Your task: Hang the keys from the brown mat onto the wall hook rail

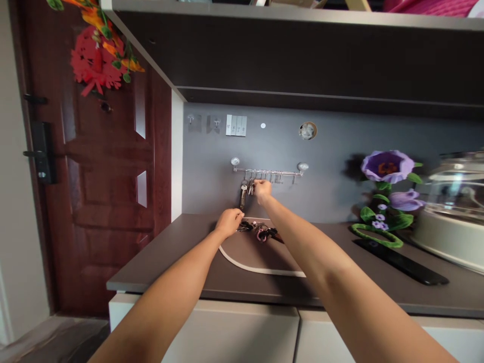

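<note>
A metal hook rail is fixed to the grey back wall above the counter. My right hand reaches up under its left end, fingers pinched on a bunch of keys hanging there. Another key dangles just left of it. My left hand is lower, closed over a pile of keys and key rings lying in a shallow brown tray with a white rim.
A dark red door with a black handle stands at the left. On the dark counter lie a purple artificial flower, a black flat remote-like object and a lidded pot. A dark cabinet hangs overhead.
</note>
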A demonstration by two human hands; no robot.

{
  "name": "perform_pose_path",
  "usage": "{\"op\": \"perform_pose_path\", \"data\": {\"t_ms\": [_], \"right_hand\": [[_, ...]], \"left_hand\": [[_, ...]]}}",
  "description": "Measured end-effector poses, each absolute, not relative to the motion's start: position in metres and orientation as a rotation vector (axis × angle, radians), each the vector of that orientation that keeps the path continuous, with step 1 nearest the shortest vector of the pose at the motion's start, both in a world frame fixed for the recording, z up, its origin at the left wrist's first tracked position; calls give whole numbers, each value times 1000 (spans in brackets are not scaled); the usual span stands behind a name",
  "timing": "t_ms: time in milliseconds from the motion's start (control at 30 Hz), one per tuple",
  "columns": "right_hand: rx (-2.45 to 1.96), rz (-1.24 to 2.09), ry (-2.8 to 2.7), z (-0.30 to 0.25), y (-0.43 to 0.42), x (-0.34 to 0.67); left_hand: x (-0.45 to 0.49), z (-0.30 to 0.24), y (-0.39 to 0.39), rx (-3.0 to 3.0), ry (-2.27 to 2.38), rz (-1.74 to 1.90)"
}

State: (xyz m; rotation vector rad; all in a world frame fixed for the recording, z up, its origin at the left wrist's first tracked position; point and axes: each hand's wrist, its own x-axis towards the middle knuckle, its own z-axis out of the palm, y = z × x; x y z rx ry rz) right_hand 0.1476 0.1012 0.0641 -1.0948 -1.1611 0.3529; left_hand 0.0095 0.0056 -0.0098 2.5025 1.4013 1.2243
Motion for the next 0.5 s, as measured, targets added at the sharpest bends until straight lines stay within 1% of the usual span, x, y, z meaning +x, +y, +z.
{"op": "perform_pose_path", "data": {"t_ms": [300,500], "right_hand": [[-1012,372,-1268,60,108,150],[-1069,454,-1180,54,104,150]], "left_hand": [[8,-11,8,2478,1405,1192],[8,-10,9,2465,1410,1195]]}}
